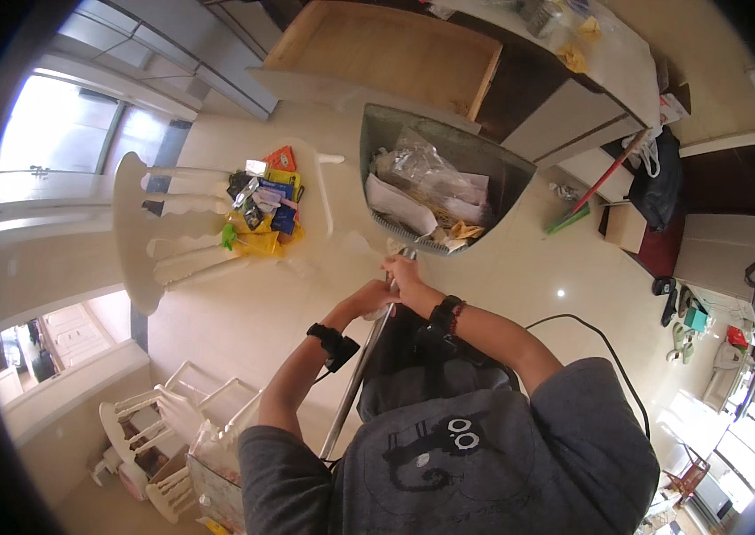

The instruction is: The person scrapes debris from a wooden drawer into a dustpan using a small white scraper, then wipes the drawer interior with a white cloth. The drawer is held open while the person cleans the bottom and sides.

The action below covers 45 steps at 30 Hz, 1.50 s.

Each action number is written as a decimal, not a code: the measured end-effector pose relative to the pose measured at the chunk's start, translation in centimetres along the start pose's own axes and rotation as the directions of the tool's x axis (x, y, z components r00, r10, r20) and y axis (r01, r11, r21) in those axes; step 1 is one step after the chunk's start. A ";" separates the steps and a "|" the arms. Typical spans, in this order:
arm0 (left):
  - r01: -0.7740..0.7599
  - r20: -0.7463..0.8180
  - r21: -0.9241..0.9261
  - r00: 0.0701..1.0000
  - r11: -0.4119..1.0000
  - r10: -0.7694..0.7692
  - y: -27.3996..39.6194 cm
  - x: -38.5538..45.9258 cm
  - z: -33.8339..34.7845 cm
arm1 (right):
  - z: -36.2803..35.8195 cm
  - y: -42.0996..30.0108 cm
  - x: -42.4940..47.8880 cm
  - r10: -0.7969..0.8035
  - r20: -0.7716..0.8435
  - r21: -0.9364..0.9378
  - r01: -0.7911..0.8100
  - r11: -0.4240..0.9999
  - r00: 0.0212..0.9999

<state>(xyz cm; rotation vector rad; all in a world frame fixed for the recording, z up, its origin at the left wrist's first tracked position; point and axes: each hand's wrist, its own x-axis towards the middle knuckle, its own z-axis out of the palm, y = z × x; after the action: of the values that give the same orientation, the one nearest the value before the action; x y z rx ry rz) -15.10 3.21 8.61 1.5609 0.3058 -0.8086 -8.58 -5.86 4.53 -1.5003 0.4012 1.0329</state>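
Note:
Both of my hands grip the metal handle [358, 381] of a grey-green long-handled dustpan. My right hand [406, 274] holds the handle close to the pan; my left hand [374, 299] is just behind it, lower along the pole. The dustpan [518, 175] is raised in front of me with its opening towards the cabinet. Inside it lie clear plastic wrapping [417, 164], crumpled white paper [404, 206] and orange-brown scraps [465, 231]. Beyond the pan is a pulled-out wooden drawer [377, 47], with a few crumbs in one corner.
A white chair [130, 234] at left bears several colourful packets [277, 200]. At right, a red-handled broom [608, 172] with green bristles leans on the cabinet [571, 124]. A black bag [663, 177] and shoes [668, 301] lie farther right. More chairs [143, 428] stand at lower left.

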 end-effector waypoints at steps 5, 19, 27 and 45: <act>0.144 -0.093 -0.066 0.984 0.987 -0.150 3.2 -2.3 -4.3 | 4.3 -5.7 -1.2 0.067 0.163 0.024 -0.072 0.997 0.984; 0.292 -0.255 -0.086 0.918 0.952 -0.305 1.7 -4.1 -9.9 | 3.0 -12.3 4.9 0.053 0.718 -0.533 0.499 0.683 0.693; 0.388 -0.214 0.181 0.912 0.904 -0.348 1.2 -3.3 -11.4 | -4.9 -28.2 0.8 0.185 0.653 -0.546 0.288 0.787 0.734; 0.652 -0.082 0.168 0.757 0.740 -0.648 -2.6 -1.6 -9.1 | -10.3 -40.9 23.5 -0.334 0.528 -0.765 0.265 -0.587 0.781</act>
<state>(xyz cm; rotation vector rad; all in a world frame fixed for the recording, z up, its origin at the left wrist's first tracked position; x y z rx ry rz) -15.05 12.69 7.29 1.6473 0.8470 -1.4033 38.83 1.31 10.30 -2.9057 -1.6720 0.4589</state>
